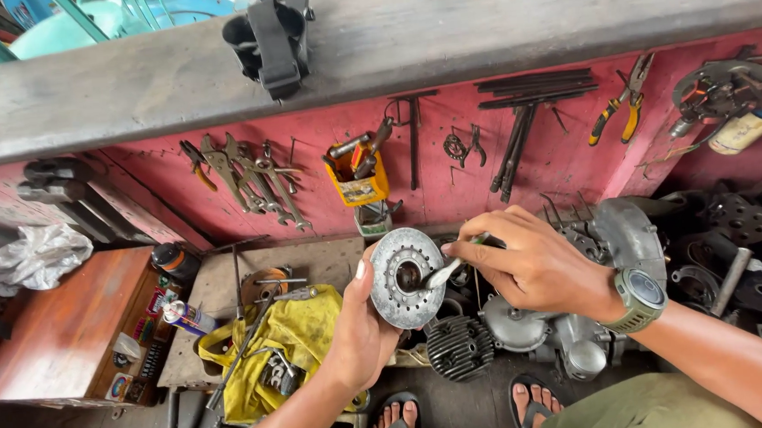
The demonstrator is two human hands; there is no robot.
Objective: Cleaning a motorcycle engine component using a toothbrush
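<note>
Seen from the head camera, a person's left hand (361, 325) has its grip closed around the rim of a round metal disc (405, 277), held upright above the floor, while the right hand (534, 262) pinches a small brush (449, 270) whose tip sits in the disc's centre hole. A yellow cloth (296, 334) lies lower left; pliers (623, 102) hang on the red wall (448, 161) behind.

Upright grey metal disc (400, 277) (holed centre)
</note>
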